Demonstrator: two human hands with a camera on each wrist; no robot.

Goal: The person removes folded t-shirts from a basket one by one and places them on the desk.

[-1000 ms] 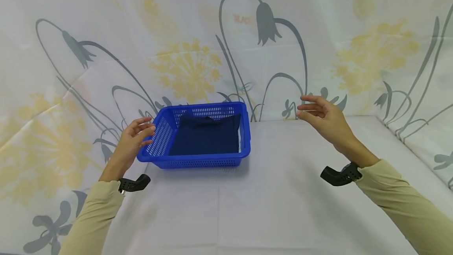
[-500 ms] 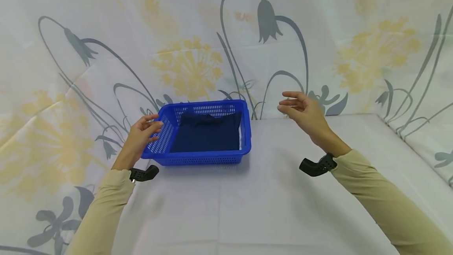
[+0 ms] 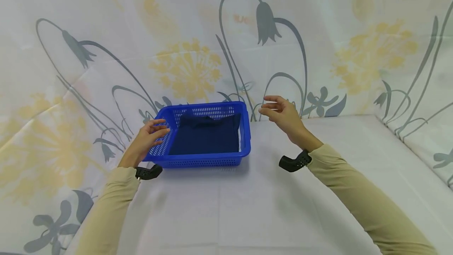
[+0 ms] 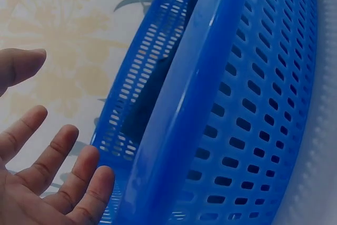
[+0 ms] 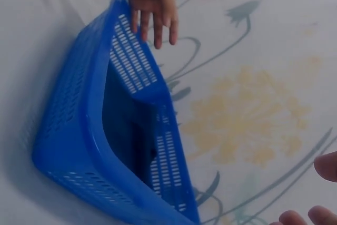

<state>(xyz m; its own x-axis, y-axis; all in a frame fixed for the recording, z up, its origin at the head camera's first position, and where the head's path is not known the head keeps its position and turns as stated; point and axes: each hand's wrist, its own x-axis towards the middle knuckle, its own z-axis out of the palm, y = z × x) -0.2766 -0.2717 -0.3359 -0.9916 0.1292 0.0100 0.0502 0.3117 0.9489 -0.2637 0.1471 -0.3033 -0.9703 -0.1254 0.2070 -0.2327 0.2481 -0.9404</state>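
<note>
Head view: the largest item was a pale flower-printed sheet, which formed the backdrop. Ahead of it extended the white surface.

On the surface, toward its far side and left of centre, stood a blue perforated basket, upright. I judged it light for its size, stiff and unlikely to break, with a smooth rim that could slip under a flat palm. The recommended hold points were the two short ends: one hand per end, hooked beneath the outer lip.

Inside the basket lay a dark blue cloth, covering most of the floor, with a ruck along its far side. I judged it soft, limp and light; the raised ruck offered the best place to pinch it.

My left hand hung at the basket's left end; I could not tell whether it was over the rim or just beside it, and no contact was visible. My right hand was raised beyond the right end, apart from it. A black device sat at each wrist. The fingers of both hands were parted and slightly bent, holding nothing.
</note>
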